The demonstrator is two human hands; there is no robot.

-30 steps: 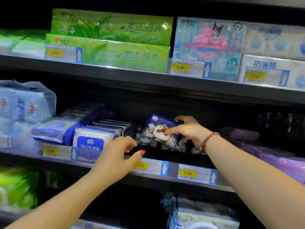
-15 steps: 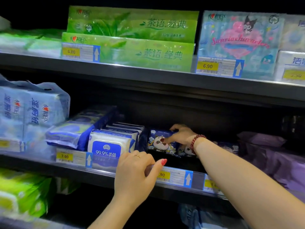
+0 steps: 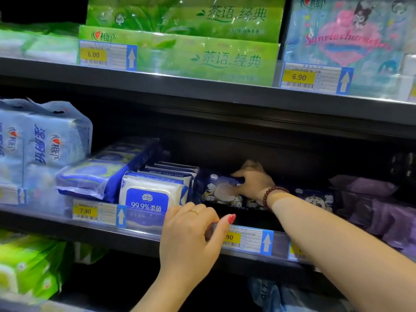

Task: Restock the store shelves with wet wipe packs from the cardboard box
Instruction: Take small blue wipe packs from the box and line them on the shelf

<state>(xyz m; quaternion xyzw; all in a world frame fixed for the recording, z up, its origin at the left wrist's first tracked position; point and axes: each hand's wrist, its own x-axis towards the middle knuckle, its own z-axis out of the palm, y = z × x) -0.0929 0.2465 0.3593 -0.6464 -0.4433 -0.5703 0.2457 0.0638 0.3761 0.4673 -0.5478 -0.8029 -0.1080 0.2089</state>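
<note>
As right hand [image 3: 253, 184] grips its top, pack [image 3: 219, 192] stands.

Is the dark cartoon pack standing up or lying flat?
Standing up: the dark cartoon pack shows its face forward; the right hand grips its top edge.

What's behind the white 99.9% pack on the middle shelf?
More such packs stand in a row behind the white pack, only top edges showing. The row's end is in shadow.
</note>
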